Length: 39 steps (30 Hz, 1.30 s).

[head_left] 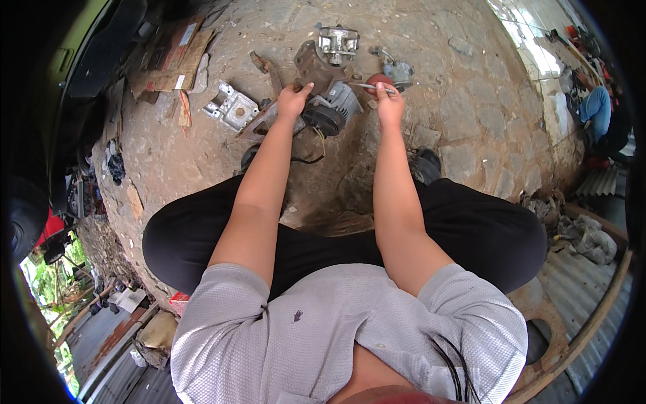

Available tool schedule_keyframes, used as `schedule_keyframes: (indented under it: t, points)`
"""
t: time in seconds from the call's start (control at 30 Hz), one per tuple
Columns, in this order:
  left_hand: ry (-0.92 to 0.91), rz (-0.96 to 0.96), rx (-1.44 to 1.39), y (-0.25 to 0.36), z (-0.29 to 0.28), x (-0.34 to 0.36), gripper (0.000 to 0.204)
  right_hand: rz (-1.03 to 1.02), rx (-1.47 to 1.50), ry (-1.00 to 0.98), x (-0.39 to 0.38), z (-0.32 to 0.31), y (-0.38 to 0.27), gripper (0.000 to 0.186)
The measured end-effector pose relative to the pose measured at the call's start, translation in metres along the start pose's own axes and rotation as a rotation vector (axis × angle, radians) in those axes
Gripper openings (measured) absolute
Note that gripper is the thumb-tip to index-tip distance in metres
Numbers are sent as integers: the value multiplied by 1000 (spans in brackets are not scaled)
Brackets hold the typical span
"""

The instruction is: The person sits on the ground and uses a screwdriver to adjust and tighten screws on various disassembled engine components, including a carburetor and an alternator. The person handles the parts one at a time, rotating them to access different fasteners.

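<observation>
On the ground in front of me lies a grey and black electric motor (330, 112), with a thin wire hanging from its near side. Against its far side is a rusty metal bracket (313, 66). My left hand (293, 102) is closed at the bracket's near edge, just left of the motor, its thumb on top. In my right hand (389, 108), a slim grey metal tool (371, 87) is pinched. Its tip points left toward the bracket and motor; the exact kind of tool is too small to tell. A red round object (380, 80) sits just behind the tool.
A silvery metal housing (233, 106) lies to the left. Another metal part (338, 43) stands beyond the bracket, and a small grey part (398, 73) lies by the red object. Flattened cardboard (171, 57) is at the far left. A person in blue trousers (595, 111) sits far right.
</observation>
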State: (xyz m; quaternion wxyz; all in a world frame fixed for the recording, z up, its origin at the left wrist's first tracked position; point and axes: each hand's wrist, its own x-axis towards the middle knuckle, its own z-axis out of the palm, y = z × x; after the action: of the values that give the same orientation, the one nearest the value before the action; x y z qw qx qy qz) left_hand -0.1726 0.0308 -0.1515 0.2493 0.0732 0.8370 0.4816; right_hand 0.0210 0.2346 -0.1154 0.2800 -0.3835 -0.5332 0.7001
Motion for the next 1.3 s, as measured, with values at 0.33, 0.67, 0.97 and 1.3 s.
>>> schedule_keyframes:
  t: [0.33, 0.67, 0.97, 1.3]
  points:
    - [-10, 1, -6, 2, 6, 1, 65, -37, 19, 54, 9, -4, 15, 23]
    - [-26, 21, -35, -7, 4, 4, 63, -77, -41, 311, 4, 6, 7, 24]
    - [47, 26, -41, -34, -6, 16, 62, 14, -48, -52, -2, 13, 0, 27]
    - [3, 43, -143, -16, 0, 6, 55, -164, -46, 72, 7, 10, 15, 24]
